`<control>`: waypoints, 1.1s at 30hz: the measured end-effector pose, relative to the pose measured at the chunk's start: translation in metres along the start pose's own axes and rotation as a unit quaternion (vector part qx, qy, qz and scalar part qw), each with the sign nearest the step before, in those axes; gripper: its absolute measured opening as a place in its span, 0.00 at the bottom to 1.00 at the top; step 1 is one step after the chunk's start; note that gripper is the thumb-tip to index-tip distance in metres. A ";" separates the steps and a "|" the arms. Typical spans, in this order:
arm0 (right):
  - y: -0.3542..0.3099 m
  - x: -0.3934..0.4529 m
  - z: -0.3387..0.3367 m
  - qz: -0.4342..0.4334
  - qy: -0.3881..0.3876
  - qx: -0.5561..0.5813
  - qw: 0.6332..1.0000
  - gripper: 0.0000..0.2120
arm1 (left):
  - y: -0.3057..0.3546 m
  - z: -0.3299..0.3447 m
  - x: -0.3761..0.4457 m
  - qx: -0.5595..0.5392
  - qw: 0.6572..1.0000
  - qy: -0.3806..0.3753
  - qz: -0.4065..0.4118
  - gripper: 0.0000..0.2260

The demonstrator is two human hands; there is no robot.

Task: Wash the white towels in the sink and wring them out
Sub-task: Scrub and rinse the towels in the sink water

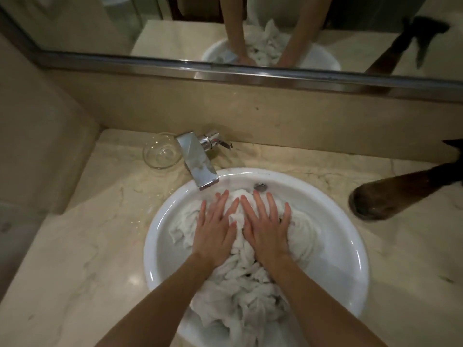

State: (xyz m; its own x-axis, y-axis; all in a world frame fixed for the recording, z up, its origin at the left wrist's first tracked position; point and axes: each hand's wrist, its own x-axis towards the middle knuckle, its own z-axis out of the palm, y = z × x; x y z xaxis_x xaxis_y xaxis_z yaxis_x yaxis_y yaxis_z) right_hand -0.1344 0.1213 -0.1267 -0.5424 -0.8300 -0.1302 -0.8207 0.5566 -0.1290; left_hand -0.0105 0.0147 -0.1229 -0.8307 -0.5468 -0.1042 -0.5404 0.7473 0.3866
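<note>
Pressing my left hand [215,230] and right hand [266,225] flat, fingers straight, side by side on the wet white towels [240,291] heaped under them in the sink [345,236].

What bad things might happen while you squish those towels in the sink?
1. Both hands, left hand and right hand, press flat on the white towels, which fill much of the sink; water may slop over the rim onto the counter.
2. The glass bowl sits close beside the faucet; an elbow or a lifted towel might knock it.
3. Towels hang over the near rim and may drip onto the floor.
</note>
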 end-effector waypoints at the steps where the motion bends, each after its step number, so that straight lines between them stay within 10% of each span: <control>1: -0.002 0.004 0.004 0.002 0.007 0.002 1.000 0.26 | -0.003 0.002 0.004 0.000 1.000 -0.005 0.005 0.25; 14: -0.005 0.025 0.003 0.044 -0.008 0.048 0.998 0.22 | -0.014 -0.011 0.030 -0.017 0.998 -0.062 -0.025 0.26; 20: 0.004 0.018 -0.030 0.066 -0.075 0.099 0.990 0.30 | 0.003 -0.026 0.020 -0.048 0.976 -0.029 -0.209 0.42; 27: 0.023 0.017 -0.047 0.247 -0.178 0.159 0.939 0.45 | -0.016 -0.044 0.040 -0.137 0.928 -0.201 -0.283 0.53; 33: 0.021 0.019 -0.066 0.234 -0.220 0.171 0.931 0.28 | -0.032 -0.051 0.018 -0.294 0.903 -0.193 -0.245 0.25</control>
State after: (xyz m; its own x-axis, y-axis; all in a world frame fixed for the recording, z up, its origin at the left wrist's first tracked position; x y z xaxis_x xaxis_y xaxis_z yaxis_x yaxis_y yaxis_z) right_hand -0.1740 0.1153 -0.0667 -0.6381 -0.4397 -0.6320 -0.3668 0.8954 -0.2525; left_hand -0.0008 -0.0386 -0.0904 -0.5577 -0.4995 -0.6629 -0.7856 0.0598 0.6159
